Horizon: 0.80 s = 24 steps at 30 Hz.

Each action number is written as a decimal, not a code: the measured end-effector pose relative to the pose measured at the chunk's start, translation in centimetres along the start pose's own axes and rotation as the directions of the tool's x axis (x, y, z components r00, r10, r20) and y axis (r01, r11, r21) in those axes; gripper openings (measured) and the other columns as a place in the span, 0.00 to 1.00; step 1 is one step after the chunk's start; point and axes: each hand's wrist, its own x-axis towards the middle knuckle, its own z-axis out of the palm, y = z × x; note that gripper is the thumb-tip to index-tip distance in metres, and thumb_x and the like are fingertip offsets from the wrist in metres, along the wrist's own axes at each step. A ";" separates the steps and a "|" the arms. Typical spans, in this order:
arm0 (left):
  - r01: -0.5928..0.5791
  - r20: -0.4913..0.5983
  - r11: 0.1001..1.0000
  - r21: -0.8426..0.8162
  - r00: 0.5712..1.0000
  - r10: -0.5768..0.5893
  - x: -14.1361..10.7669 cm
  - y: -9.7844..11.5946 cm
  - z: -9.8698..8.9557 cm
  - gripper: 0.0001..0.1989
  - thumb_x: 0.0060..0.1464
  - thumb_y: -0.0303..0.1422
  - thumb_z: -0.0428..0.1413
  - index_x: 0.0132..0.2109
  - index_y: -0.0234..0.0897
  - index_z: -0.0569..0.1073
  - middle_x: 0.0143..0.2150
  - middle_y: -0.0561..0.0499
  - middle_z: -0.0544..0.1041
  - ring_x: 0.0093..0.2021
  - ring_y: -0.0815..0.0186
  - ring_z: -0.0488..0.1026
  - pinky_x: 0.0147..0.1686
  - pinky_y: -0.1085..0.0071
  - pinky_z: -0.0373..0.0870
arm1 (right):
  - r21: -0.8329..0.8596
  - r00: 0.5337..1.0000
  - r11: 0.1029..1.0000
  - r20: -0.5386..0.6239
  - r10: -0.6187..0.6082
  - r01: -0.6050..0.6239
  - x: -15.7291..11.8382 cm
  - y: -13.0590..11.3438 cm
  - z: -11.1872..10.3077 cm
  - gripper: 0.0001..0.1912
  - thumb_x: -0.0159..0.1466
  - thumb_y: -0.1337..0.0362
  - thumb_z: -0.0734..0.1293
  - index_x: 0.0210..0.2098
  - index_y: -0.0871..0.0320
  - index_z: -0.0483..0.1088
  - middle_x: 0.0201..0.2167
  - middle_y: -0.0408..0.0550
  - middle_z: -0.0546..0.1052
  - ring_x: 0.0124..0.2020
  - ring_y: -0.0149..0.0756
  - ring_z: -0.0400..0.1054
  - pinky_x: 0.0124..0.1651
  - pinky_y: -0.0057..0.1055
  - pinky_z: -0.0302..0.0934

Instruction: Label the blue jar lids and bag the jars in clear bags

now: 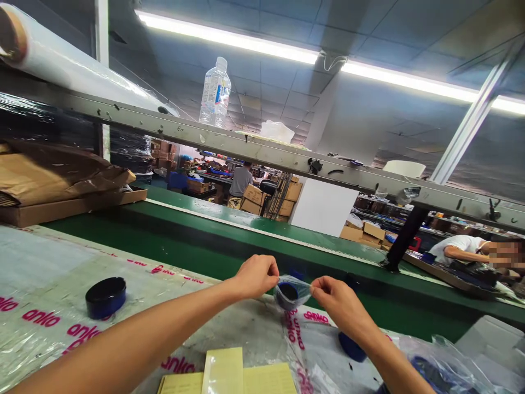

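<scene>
Between my hands hangs a clear plastic bag with a round dark blue item inside it. My left hand pinches the bag's left edge, fingers closed. At the opposite edge, my right hand grips the plastic between thumb and fingers. A round dark blue lid-like piece lies on the table to the left of my left arm. Another blue round piece is partly hidden behind my right forearm. Yellow label sheets lie at the table's near edge.
Beyond the plastic-covered table runs a green conveyor belt. Above it, a metal shelf rail carries a water bottle and a film roll. A cardboard tray is at left, bagged blue pieces at right. A person works across the belt.
</scene>
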 end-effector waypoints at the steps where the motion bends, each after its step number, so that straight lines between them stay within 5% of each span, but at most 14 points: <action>1: 0.006 -0.011 1.000 -0.025 1.000 -0.007 -0.3 0.3 -0.2 0.07 0.51 0.27 0.55 0.36 0.35 0.78 0.33 0.52 0.81 0.34 0.64 0.76 0.29 0.73 0.60 | 0.023 1.000 1.000 -0.018 0.013 -0.012 -0.5 -0.2 -0.1 0.12 0.64 0.61 0.59 0.30 0.55 0.72 0.25 0.45 0.78 0.28 0.38 0.69 0.30 0.32 0.55; 10: 0.067 0.027 0.983 -0.170 0.998 -0.063 -2.7 -0.7 0.7 0.08 0.50 0.29 0.54 0.34 0.37 0.78 0.26 0.54 0.79 0.29 0.65 0.76 0.27 0.73 0.61 | 0.121 0.996 0.991 -0.062 0.067 -0.059 -3.4 -0.9 1.6 0.17 0.63 0.49 0.57 0.38 0.51 0.70 0.34 0.46 0.79 0.35 0.43 0.73 0.39 0.37 0.61; 15: 0.040 -0.040 0.984 -0.176 0.998 -0.047 -4.2 -1.1 0.3 0.12 0.56 0.38 0.55 0.42 0.38 0.78 0.37 0.50 0.81 0.38 0.60 0.77 0.36 0.69 0.68 | 0.166 0.989 0.986 -0.138 0.056 -0.032 -4.7 -0.1 2.5 0.20 0.65 0.44 0.58 0.40 0.50 0.71 0.39 0.46 0.79 0.37 0.43 0.73 0.41 0.37 0.63; 20: -0.076 0.140 0.974 -0.213 0.984 0.108 -6.0 -1.2 1.1 0.41 0.44 0.43 0.68 0.64 0.40 0.66 0.64 0.43 0.70 0.60 0.49 0.70 0.59 0.58 0.66 | 0.055 0.969 0.969 -0.077 -0.236 0.241 -5.8 -0.3 5.2 0.16 0.65 0.52 0.63 0.51 0.47 0.72 0.55 0.45 0.74 0.36 0.39 0.73 0.38 0.34 0.65; 24: 0.008 0.200 0.963 -0.268 0.979 0.047 -6.1 -1.4 2.7 0.52 0.41 0.37 0.70 0.71 0.36 0.56 0.68 0.38 0.65 0.65 0.47 0.65 0.63 0.56 0.62 | 0.110 0.975 0.970 0.008 -0.221 0.218 -5.5 -0.7 6.5 0.21 0.63 0.63 0.62 0.55 0.50 0.72 0.45 0.46 0.79 0.40 0.41 0.75 0.41 0.34 0.66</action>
